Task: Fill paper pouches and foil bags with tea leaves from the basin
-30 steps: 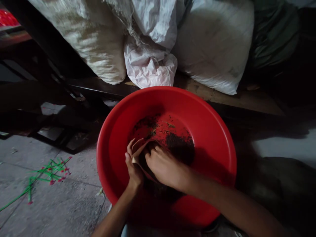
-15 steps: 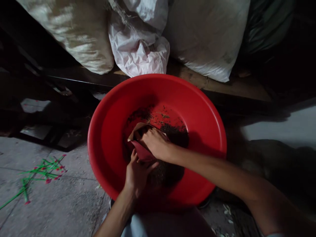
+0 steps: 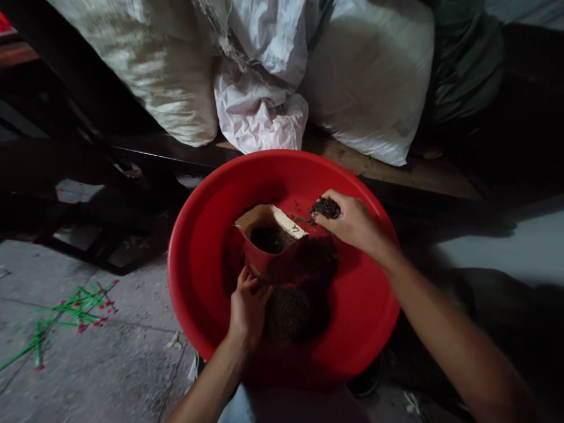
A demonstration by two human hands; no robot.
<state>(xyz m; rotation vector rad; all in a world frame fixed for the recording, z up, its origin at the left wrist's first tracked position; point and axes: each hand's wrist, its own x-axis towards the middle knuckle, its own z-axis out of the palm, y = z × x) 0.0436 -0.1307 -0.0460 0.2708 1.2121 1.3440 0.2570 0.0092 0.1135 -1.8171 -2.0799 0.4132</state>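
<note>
A large red plastic basin (image 3: 187, 288) stands in front of me, with dark, crumbly dry material (image 3: 288, 314) heaped on its bottom. Inside it, a paper bag (image 3: 268, 262), dark red outside and tan inside, stands open at the top and is partly filled with the same material. My left hand (image 3: 247, 308) holds the bag low on its near side, fingers bent against the paper. To the right of the bag, over the basin, my right hand (image 3: 355, 222) is closed round a clump of the dark material (image 3: 326, 207).
Full woven sacks (image 3: 370, 82) and a crumpled white sack (image 3: 264, 117) rest on a low wooden ledge (image 3: 396, 176) behind the basin. Thin green sticks with pink-red tips (image 3: 79, 308) lie on the concrete floor at left. A dark frame (image 3: 88, 247) stands farther left.
My right hand has come out of the bag and moved right, now with dark material in it. The bag's opening shows; my left hand stays at its near side.
</note>
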